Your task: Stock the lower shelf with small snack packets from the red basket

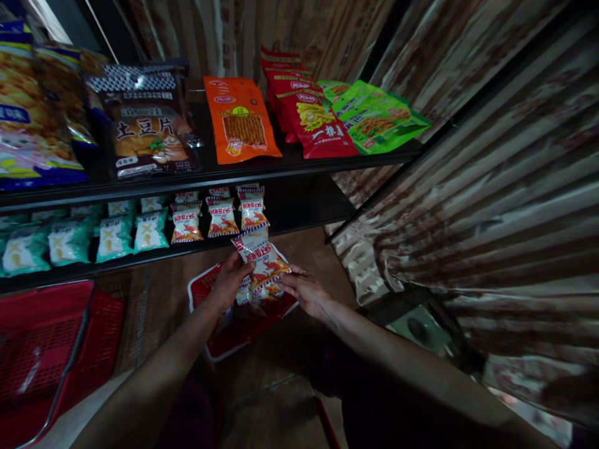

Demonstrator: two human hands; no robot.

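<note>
Left hand [228, 280] and right hand [303, 290] gripped the white-and-orange snack packet [261, 252] from opposite sides, above the red shopping basket [234, 340]; its glossy film, held mainly by fingertips, risked slipping.

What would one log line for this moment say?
left hand: holds snack packet; right hand: holds same packet; below: red basket; ahead: lower shelf

Snack bag [262, 252] just below shelf [302, 209]: glossy plastic film. Curtain [472, 206] right of shelf: creased cloth. Shelf itself smooth.
</note>
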